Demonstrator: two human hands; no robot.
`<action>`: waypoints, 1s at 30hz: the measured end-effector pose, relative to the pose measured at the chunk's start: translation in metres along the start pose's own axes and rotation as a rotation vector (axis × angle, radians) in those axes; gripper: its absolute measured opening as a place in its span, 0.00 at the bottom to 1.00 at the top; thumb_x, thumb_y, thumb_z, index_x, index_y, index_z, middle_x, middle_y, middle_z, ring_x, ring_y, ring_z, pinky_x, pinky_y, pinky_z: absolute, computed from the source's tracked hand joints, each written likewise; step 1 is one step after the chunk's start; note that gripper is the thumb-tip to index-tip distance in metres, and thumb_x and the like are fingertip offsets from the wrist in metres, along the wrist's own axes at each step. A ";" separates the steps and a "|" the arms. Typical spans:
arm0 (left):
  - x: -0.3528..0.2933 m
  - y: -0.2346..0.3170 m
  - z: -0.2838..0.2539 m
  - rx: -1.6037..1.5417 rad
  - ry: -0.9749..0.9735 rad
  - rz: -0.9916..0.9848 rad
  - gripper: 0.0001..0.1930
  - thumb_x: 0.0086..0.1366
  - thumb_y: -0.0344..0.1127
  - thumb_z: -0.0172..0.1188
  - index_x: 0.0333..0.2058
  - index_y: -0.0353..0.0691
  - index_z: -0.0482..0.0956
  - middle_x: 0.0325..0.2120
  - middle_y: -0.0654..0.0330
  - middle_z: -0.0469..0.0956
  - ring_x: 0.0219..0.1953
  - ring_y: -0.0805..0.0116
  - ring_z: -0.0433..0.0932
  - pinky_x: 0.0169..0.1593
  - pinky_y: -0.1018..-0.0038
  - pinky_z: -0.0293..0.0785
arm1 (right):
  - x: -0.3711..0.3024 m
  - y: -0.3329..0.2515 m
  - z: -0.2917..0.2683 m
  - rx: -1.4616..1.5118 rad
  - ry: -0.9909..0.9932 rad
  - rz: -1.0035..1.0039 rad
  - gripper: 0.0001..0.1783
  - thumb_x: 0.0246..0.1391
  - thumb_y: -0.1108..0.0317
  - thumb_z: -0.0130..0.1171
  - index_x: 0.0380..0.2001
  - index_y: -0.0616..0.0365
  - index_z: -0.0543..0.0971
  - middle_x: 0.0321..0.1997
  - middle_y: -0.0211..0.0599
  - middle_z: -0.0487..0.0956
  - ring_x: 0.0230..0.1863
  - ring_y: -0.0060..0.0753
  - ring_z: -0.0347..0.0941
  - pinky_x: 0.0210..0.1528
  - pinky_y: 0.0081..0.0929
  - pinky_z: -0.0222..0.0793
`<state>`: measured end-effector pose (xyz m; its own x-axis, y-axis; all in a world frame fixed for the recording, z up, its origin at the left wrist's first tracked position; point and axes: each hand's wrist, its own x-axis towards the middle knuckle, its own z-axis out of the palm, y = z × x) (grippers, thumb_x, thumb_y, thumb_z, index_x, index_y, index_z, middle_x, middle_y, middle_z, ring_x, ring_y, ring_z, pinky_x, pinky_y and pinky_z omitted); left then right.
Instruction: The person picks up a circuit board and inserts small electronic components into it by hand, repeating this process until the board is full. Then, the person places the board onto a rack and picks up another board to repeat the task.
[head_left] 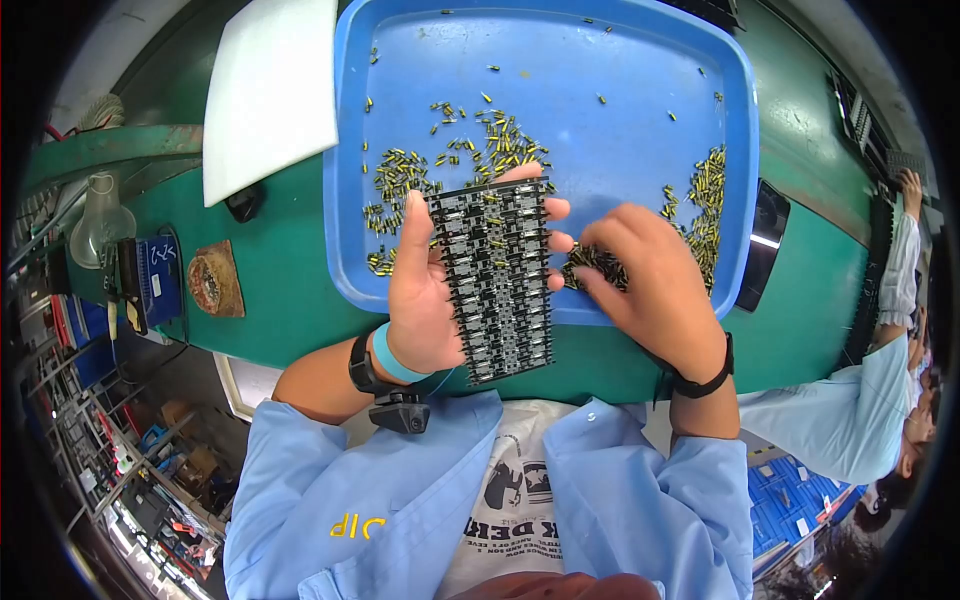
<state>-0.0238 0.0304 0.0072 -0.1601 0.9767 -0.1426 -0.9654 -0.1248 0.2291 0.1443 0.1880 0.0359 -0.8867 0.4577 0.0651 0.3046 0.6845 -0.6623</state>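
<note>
In my left hand (pixel 425 305) I hold a black slotted component tray (pixel 505 330), tilted, with the thumb along its left edge and fingertips showing past its right edge. Rows of black slots run down it, some with small shiny parts in them. Beneath its far end stands a shallow blue plastic tub (pixel 580 120) holding many small brass-and-black cylindrical parts (pixel 510 140). Over the tub's near side, my right hand (pixel 645 275) is bent down at a pile of these parts, thumb and fingers curled around them. Whether any are pinched is hidden.
A white foam sheet (pixel 275 90) lies left of the tub, near a roll of tape (pixel 215 280) and a blue boxed device (pixel 155 280). Right of the tub is a dark flat object (pixel 765 240). Another person's sleeve (pixel 835 420) is at the far right. The tabletop (pixel 265 335) is green.
</note>
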 end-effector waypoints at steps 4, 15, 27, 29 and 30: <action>0.002 -0.002 0.000 0.039 0.024 -0.027 0.47 0.78 0.74 0.29 0.77 0.37 0.53 0.66 0.46 0.72 0.62 0.55 0.77 0.64 0.55 0.78 | -0.003 0.007 0.004 -0.168 -0.139 -0.120 0.09 0.51 0.77 0.71 0.35 0.61 0.81 0.40 0.39 0.79 0.39 0.46 0.77 0.43 0.37 0.73; 0.003 -0.002 -0.005 0.013 0.058 -0.026 0.47 0.78 0.73 0.30 0.78 0.38 0.50 0.66 0.45 0.71 0.62 0.53 0.77 0.63 0.51 0.79 | 0.001 0.000 0.004 0.398 0.084 0.105 0.09 0.56 0.82 0.69 0.40 0.62 0.87 0.41 0.36 0.85 0.42 0.30 0.81 0.42 0.25 0.75; 0.003 -0.003 0.003 0.069 0.124 -0.020 0.45 0.79 0.71 0.28 0.76 0.37 0.56 0.63 0.47 0.75 0.59 0.57 0.80 0.60 0.58 0.81 | 0.001 0.003 0.011 0.779 0.110 0.176 0.10 0.60 0.86 0.65 0.43 0.65 0.88 0.44 0.37 0.84 0.45 0.24 0.79 0.45 0.22 0.74; 0.002 -0.003 0.004 0.077 0.130 -0.018 0.45 0.80 0.71 0.28 0.76 0.37 0.56 0.63 0.47 0.76 0.59 0.58 0.80 0.60 0.58 0.81 | 0.001 0.003 0.013 0.839 0.125 0.168 0.11 0.59 0.87 0.65 0.44 0.66 0.86 0.44 0.37 0.84 0.45 0.24 0.79 0.46 0.23 0.74; 0.002 -0.003 0.003 0.077 0.130 -0.017 0.45 0.80 0.71 0.28 0.76 0.37 0.56 0.63 0.47 0.76 0.59 0.58 0.80 0.60 0.58 0.81 | 0.001 0.002 0.015 0.839 0.125 0.168 0.11 0.59 0.87 0.65 0.44 0.66 0.86 0.44 0.37 0.84 0.45 0.24 0.79 0.46 0.23 0.74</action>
<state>-0.0204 0.0335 0.0094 -0.1739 0.9471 -0.2698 -0.9504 -0.0896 0.2979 0.1388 0.1814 0.0232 -0.7932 0.6080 -0.0343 0.0276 -0.0203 -0.9994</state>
